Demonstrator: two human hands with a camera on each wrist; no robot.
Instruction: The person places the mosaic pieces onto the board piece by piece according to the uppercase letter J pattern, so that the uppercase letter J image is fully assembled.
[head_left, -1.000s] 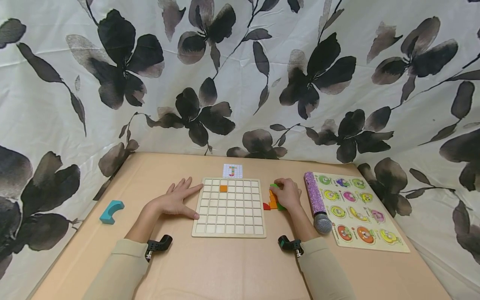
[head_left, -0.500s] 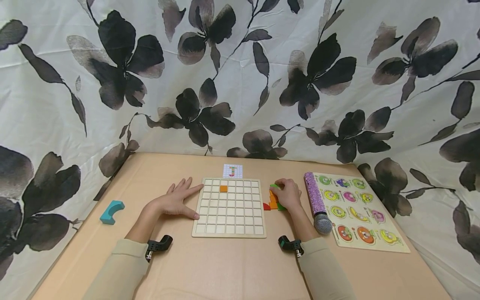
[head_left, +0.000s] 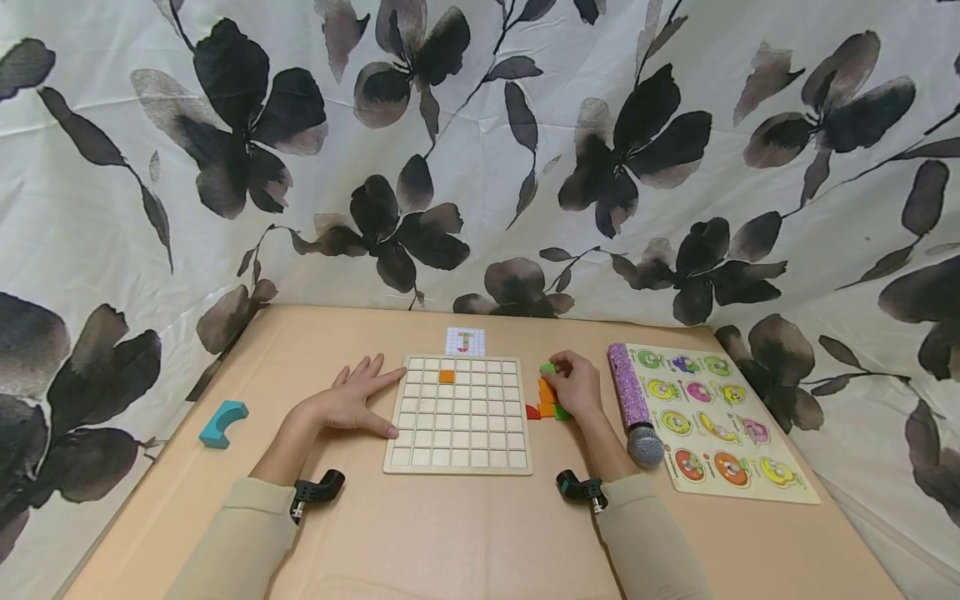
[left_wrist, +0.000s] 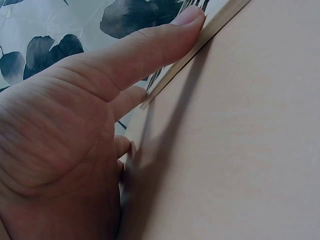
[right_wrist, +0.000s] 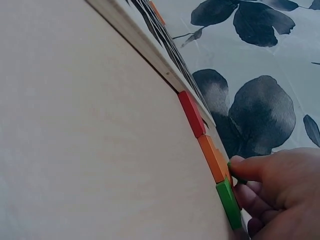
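My left hand (head_left: 352, 400) lies with spread fingers at the left edge of a white gridded board (head_left: 462, 458); its index finger and thumb touch the rim. One orange square block (head_left: 447, 377) sits in the board's upper rows. Right of the board, my right hand (head_left: 576, 386) pinches a small green block (right_wrist: 237, 172) between thumb and fingers, partly hidden by them. Close by lie a red block (right_wrist: 192, 114), orange blocks (right_wrist: 214, 159) and another green block (right_wrist: 228, 204), lined up beside the board's edge in the right wrist view.
A small pattern card (head_left: 466, 342) lies behind the board. At the right are a purple glittery microphone (head_left: 630, 392) and a fruit picture board (head_left: 720, 433). A blue arch block (head_left: 223, 424) sits at far left. A floral cloth (head_left: 480, 167) hangs behind the table.
My right hand has shifted slightly and its fingers have drawn together around the green block, leaving more of the nearby orange pieces visible. My left hand stays still.
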